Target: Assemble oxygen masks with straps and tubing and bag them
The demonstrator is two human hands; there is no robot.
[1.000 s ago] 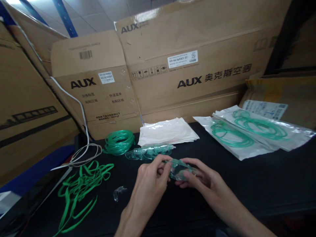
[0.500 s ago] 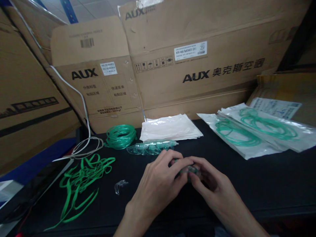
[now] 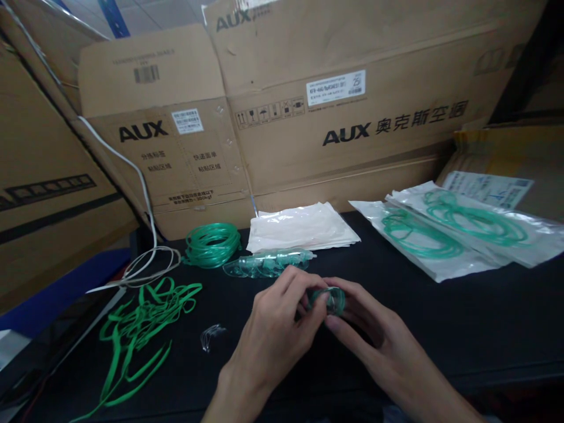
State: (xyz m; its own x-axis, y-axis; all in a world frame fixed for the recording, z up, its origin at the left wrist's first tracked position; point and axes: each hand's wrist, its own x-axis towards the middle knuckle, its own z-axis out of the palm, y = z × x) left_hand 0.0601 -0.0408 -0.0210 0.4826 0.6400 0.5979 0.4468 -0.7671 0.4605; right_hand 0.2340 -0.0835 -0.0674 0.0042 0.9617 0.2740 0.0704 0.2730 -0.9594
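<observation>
Between my two hands is a small see-through green plastic mask (image 3: 336, 299), mostly covered by fingers, its rounded rim facing me. My left hand (image 3: 282, 329) is closed on its left side, thumb pressed against the front. The right hand (image 3: 372, 320) curls around the right side, with the thumb below the rim. Just beyond my left hand lies a row of nested clear green masks (image 3: 271, 263). A few thin clear or metal strips (image 3: 212, 336) rest on the table to the left of my left hand.
Green elastic straps (image 3: 141, 329) lie tangled at left, behind them a coil of green tubing (image 3: 212, 244). White pouches (image 3: 304, 228) are stacked at the back; bagged tubing (image 3: 423, 241) lies at right. Cardboard boxes (image 3: 282, 147) wall the black table (image 3: 484, 329). A white cable (image 3: 143, 176) hangs at left.
The mask has been turned between my fingers, so its rounded rim now shows more clearly. My left thumb has moved onto its front. The camera view has shifted slightly.
</observation>
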